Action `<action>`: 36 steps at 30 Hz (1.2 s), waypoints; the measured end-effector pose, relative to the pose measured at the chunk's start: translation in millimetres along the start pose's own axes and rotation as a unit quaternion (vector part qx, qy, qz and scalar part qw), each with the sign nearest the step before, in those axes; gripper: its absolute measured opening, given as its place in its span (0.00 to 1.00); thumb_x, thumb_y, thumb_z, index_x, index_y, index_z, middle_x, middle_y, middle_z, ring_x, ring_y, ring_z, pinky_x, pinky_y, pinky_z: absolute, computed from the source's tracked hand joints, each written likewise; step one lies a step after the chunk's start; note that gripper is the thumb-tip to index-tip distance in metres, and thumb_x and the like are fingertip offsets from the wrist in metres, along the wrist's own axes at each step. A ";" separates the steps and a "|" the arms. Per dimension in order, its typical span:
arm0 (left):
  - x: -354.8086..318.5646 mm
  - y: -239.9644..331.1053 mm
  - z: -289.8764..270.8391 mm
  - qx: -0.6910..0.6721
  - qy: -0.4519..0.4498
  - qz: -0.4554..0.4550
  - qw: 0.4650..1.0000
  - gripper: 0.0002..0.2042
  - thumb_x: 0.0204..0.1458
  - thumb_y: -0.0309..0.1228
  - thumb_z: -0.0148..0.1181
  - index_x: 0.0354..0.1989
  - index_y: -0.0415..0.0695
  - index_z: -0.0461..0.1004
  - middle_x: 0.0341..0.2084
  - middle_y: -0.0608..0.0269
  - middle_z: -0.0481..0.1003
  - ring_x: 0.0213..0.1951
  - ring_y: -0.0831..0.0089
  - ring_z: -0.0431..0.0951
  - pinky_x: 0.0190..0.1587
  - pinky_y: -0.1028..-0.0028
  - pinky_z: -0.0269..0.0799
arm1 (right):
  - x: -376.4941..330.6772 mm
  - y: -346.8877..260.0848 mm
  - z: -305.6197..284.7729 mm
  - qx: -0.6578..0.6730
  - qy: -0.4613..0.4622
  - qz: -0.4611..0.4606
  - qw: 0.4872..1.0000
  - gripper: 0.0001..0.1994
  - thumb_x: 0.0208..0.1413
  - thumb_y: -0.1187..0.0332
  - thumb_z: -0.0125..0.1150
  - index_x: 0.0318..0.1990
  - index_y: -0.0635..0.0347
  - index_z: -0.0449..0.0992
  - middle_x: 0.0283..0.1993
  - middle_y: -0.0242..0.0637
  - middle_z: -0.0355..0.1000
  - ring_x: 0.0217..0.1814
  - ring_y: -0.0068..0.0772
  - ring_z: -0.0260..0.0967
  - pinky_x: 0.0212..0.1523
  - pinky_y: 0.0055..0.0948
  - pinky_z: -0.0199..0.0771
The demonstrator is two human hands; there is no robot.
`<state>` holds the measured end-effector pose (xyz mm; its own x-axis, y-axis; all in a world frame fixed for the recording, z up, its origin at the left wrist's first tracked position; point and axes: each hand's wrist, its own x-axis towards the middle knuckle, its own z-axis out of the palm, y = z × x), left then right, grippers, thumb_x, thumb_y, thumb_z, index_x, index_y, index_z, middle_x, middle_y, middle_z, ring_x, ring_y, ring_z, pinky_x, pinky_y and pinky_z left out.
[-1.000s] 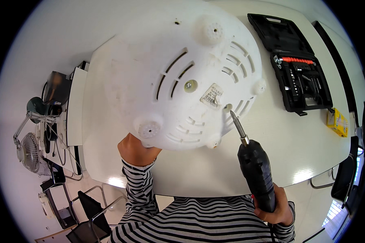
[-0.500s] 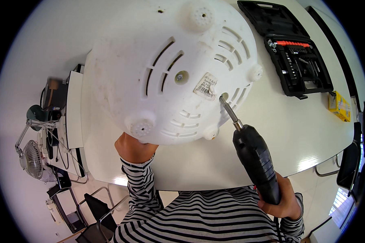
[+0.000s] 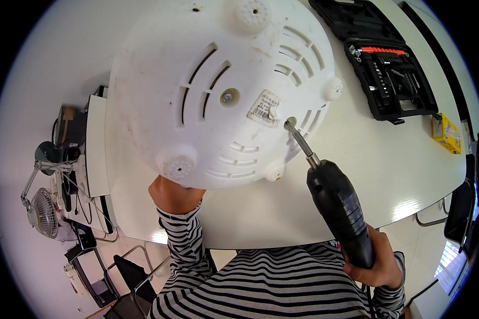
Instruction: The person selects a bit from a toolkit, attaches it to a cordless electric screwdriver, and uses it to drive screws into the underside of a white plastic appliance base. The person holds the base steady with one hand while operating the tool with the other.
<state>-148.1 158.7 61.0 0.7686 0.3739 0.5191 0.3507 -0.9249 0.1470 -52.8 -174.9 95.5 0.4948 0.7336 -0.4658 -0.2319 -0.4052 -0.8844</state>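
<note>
The right hand (image 3: 379,261) wraps the black power screwdriver (image 3: 336,204), the left hand (image 3: 175,194), fingers hidden and grip impossible to tell, meets the near side of the white slotted housing (image 3: 222,127), and the screwdriver's long axis slants forward-left, bit (image 3: 301,141) at the housing's right-hand recess (image 3: 292,120).

The tip of the screwdriver (image 3: 338,204), a second ago at the lower right rim of the screw hole (image 3: 292,120), now lies across the hole's mouth — whether it meets a screw inside cannot be told. The screwdriver slants more to the left, and the right hand (image 3: 380,260) sits farther right, with more of its sleeve (image 3: 390,301) showing. The white base (image 3: 207,143) appears farther left and higher — but the view itself has shifted too, with the toolbox (image 3: 356,21) and yellow box (image 3: 446,133) higher in it.
</note>
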 end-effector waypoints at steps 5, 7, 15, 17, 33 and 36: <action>0.3 2.9 -0.3 0.024 0.018 0.019 0.999 0.18 0.30 0.36 0.66 0.31 0.44 0.72 0.22 0.64 0.75 0.19 0.66 0.74 0.22 0.74 0.69 | -12.0 -21.1 -8.0 0.039 -0.021 0.049 0.998 0.23 0.30 0.68 0.63 0.38 0.69 0.66 0.21 0.39 0.66 0.20 0.31 0.63 0.25 0.25 0.63; 2.0 4.6 -1.0 0.037 0.026 0.041 0.998 0.16 0.30 0.35 0.65 0.31 0.45 0.73 0.22 0.65 0.75 0.20 0.66 0.74 0.22 0.74 0.70 | -16.4 -30.1 -19.6 0.014 -0.078 0.080 0.994 0.24 0.31 0.68 0.64 0.39 0.69 0.67 0.23 0.40 0.68 0.20 0.32 0.64 0.25 0.23 0.63; 6.5 7.6 0.9 0.009 0.058 0.089 0.994 0.15 0.30 0.34 0.64 0.30 0.46 0.73 0.25 0.64 0.75 0.23 0.65 0.75 0.24 0.72 0.71 | -21.4 -44.7 -27.2 -0.023 -0.095 0.063 0.993 0.20 0.30 0.77 0.62 0.36 0.73 0.65 0.19 0.36 0.68 0.17 0.24 0.66 0.20 0.19 0.66; 6.9 8.1 0.7 0.009 0.055 0.084 0.995 0.15 0.31 0.34 0.64 0.30 0.46 0.73 0.25 0.64 0.75 0.23 0.65 0.75 0.24 0.72 0.71 | -24.1 -43.0 -29.5 -0.009 -0.097 0.100 0.990 0.21 0.30 0.76 0.62 0.36 0.73 0.65 0.19 0.36 0.68 0.17 0.24 0.66 0.20 0.19 0.65; 8.1 8.8 -0.1 0.031 0.054 0.099 0.993 0.16 0.30 0.34 0.65 0.30 0.45 0.72 0.22 0.64 0.74 0.20 0.63 0.74 0.22 0.71 0.70 | -23.1 -44.9 -27.2 0.037 -0.098 0.113 0.988 0.23 0.34 0.67 0.63 0.38 0.72 0.66 0.25 0.41 0.68 0.21 0.30 0.64 0.25 0.23 0.64; 7.0 7.9 0.2 0.016 0.059 0.094 0.994 0.16 0.30 0.34 0.65 0.30 0.45 0.72 0.22 0.64 0.74 0.20 0.63 0.74 0.21 0.71 0.69 | -21.8 -46.6 -25.8 0.044 -0.091 0.113 0.988 0.23 0.34 0.67 0.63 0.38 0.72 0.66 0.25 0.41 0.68 0.20 0.31 0.63 0.25 0.23 0.64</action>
<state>-139.8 154.0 65.7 0.7549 0.1826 0.6299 0.2255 -0.9742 0.0122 -31.2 -186.2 147.7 0.2644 0.7186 -0.6432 -0.3948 -0.5278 -0.7520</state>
